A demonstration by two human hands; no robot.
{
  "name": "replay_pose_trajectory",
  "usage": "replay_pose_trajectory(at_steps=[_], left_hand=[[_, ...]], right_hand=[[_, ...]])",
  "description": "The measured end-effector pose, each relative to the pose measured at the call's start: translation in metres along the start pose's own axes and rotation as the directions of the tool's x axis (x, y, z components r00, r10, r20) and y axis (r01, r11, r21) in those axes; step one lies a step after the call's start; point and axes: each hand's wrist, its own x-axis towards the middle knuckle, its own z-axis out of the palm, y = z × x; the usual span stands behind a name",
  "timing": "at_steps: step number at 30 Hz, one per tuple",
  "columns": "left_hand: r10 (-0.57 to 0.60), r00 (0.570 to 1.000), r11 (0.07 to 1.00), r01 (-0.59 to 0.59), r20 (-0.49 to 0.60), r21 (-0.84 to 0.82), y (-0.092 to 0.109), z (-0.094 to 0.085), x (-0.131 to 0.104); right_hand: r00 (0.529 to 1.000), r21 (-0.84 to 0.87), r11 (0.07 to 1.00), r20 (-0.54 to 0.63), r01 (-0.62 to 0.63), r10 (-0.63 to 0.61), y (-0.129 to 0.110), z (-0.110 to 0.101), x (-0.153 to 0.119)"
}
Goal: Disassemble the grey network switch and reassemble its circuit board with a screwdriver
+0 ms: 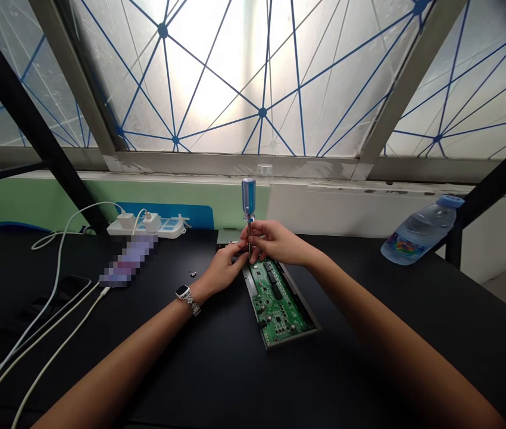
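A screwdriver with a clear blue handle stands upright over the far left part of a green circuit board in a metal frame. The fingers of my right hand are closed round its shaft, below the handle. From the left, my left hand reaches to the same spot, its fingers pressed together near the screwdriver's lower shaft and the frame's edge. What its fingertips grip is too small to make out. The screwdriver's tip is hidden by the fingers. Several small screws lie on the black table left of my left hand.
A white power strip with plugs and cables is at the back left. Near it lies a phone with a blurred screen; a dark device lies further left. A water bottle leans by a black post at the right.
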Motion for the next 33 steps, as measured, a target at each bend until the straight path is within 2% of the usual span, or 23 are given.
replay_pose_trajectory(at_steps=[4, 10, 15, 19, 24, 26, 30, 33], left_hand=[[-0.011, 0.999, 0.999, 0.009, -0.047, -0.040, 0.001, 0.006, 0.002], [-0.059, 0.992, 0.997, 0.053, -0.115, -0.054, 0.003, 0.010, 0.004], [-0.089, 0.981, 0.996, 0.088, -0.170, -0.015, 0.002, 0.012, 0.007], [-0.103, 0.980, 0.995, 0.104, -0.169, -0.003, 0.003, 0.010, 0.007], [-0.028, 1.000, 1.000, 0.028, 0.002, 0.013, 0.001, 0.005, 0.004], [-0.020, 0.999, 1.000, 0.019, 0.031, 0.023, -0.002, 0.004, 0.004], [-0.009, 0.998, 0.998, 0.006, 0.057, 0.057, -0.007, 0.004, 0.004], [-0.010, 1.000, 0.998, 0.008, 0.024, 0.064, -0.006, 0.004, 0.003]], right_hand=[[0.999, 0.031, 0.999, -0.003, -0.033, 0.033, 0.000, 0.001, 0.002], [0.971, -0.075, 0.996, -0.237, -0.050, 0.030, 0.004, 0.003, 0.004], [0.955, -0.058, 0.997, -0.296, -0.056, 0.036, 0.004, 0.000, 0.005], [0.964, -0.046, 0.999, -0.268, -0.018, 0.005, 0.001, 0.000, 0.003], [0.977, -0.065, 0.998, -0.213, 0.001, -0.015, 0.000, -0.001, 0.001], [0.984, -0.032, 0.999, -0.180, -0.001, -0.004, -0.001, -0.001, 0.001], [0.994, 0.049, 0.998, -0.101, -0.041, 0.045, -0.003, -0.001, 0.001], [0.996, -0.011, 1.000, -0.080, -0.028, 0.027, -0.004, 0.000, 0.000]])
